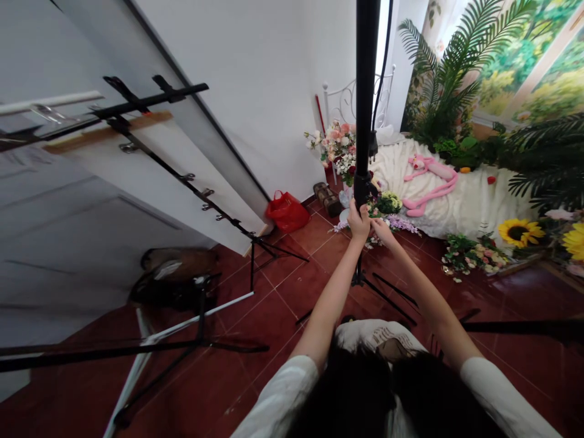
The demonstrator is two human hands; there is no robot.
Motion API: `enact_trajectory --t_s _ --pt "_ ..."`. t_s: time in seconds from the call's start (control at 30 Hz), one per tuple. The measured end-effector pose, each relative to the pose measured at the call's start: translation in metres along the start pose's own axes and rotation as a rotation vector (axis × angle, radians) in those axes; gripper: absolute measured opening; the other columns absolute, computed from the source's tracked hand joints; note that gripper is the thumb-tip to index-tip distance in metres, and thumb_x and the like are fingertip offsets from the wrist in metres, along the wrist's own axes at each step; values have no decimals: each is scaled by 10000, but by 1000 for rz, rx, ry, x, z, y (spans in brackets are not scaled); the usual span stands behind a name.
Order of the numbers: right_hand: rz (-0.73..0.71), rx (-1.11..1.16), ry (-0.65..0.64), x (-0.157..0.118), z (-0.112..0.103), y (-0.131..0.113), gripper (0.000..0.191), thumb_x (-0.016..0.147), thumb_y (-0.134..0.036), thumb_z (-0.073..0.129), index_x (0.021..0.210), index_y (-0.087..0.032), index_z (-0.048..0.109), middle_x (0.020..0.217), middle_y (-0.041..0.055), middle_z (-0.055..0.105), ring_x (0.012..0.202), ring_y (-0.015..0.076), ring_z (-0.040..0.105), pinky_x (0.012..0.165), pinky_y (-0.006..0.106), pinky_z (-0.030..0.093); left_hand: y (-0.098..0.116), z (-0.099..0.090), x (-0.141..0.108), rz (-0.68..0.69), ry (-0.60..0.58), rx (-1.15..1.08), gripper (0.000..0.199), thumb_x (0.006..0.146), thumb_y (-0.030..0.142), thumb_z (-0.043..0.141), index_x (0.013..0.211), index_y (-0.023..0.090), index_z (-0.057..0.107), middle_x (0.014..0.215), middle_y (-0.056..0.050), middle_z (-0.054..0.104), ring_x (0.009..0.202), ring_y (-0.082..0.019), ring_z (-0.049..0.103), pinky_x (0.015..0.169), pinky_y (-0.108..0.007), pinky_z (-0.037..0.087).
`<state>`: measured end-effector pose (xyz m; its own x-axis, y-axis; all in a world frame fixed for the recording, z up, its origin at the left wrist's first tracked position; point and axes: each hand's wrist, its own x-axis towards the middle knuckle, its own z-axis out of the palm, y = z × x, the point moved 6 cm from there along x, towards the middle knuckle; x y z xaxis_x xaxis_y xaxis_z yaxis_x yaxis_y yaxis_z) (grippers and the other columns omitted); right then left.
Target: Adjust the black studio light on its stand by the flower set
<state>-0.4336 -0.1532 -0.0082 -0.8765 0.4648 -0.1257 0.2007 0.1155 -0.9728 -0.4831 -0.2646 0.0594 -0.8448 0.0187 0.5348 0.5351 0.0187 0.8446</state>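
Note:
A black light stand [367, 91] rises upright in front of me, a dark cable with a plug [373, 146] hanging along its upper pole. My left hand [359, 224] is wrapped round the pole just below its locking collar [364, 187]. Close against it on the right is my right hand [382, 232], its fingers pinched together beside the pole; what they hold, if anything, is hidden. Below the hands, the stand's legs [390, 297] spread over the red tiled floor [292, 304].
At left stands a backdrop frame with clamps [188, 177] and a white board [214, 201]. A red bag [287, 212] sits by the wall. A bed with a white fur cover [474, 207], pink plush toy [429, 176], palm leaves [456, 67] and sunflowers [520, 232] lie to the right.

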Motion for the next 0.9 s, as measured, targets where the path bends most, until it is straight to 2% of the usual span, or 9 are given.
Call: enact_trajectory --t_s 0.07,0.1,0.23,0.33,0.47,0.57,0.67,0.77,0.9 --pt "39 37 -9 -12 -6 10 354 910 -454 575 1089 -149 603 571 -17 624 413 92 491 419 206 407 2 -1 1 -2 8 7 638 907 697 306 1132 167 580 747 -49 620 656 -185 605 663 -297 465" --pt "42 66 -20 -21 -9 14 396 877 -481 601 1108 -160 591 532 -36 611 376 88 465 394 200 377 3 -1 1 -5 3 6 632 909 690 311 1144 167 578 743 -47 621 653 -184 606 666 -298 469" --pt "-8 162 -32 -67 -38 28 489 772 -556 669 1070 -170 629 607 -5 668 457 101 555 459 214 448 9 -1 0 -26 -64 -53 585 925 654 330 1168 177 569 753 -43 630 662 -176 613 701 -301 493" --pt "6 174 19 -104 -74 43 497 743 -567 691 1048 -175 666 708 36 713 553 124 622 533 238 505 6 -5 -15 -51 -83 -66 523 947 599 353 1205 188 548 950 -99 672 876 -195 656 844 -335 506" --pt "107 257 261 -152 -140 78 521 662 -571 747 1005 -184 687 719 38 721 567 125 645 550 241 535 -11 -17 -56 -115 -60 83 518 973 513 368 1335 158 475 1296 -191 582 1283 -242 523 1094 -417 392" --pt "159 339 501 -192 -187 110 528 583 -541 796 968 -195 693 700 31 725 537 117 640 525 227 544 -21 -26 -98 -124 -66 212 530 986 429 352 1434 148 391 1458 -207 452 1419 -251 383 1185 -441 290" --pt "204 416 704 -236 -221 141 493 536 -492 814 923 -209 700 685 27 728 525 126 650 505 231 556 -28 -26 -144 -161 -89 280 576 972 369 376 1500 150 301 1537 -205 337 1477 -261 294 1216 -455 249" --pt "221 457 874 -276 -244 163 439 534 -456 797 890 -218 701 672 25 728 505 139 652 467 241 555 -35 -11 -186 -209 -188 286 601 943 331 427 1494 124 306 1513 -234 334 1468 -293 301 1206 -484 265" --pt "189 511 1053 -317 -264 174 425 545 -436 782 894 -208 699 663 14 728 503 122 650 472 219 551 -32 33 -221 -190 -387 179 536 938 326 433 1422 101 386 1421 -250 404 1392 -306 388 1172 -515 311"
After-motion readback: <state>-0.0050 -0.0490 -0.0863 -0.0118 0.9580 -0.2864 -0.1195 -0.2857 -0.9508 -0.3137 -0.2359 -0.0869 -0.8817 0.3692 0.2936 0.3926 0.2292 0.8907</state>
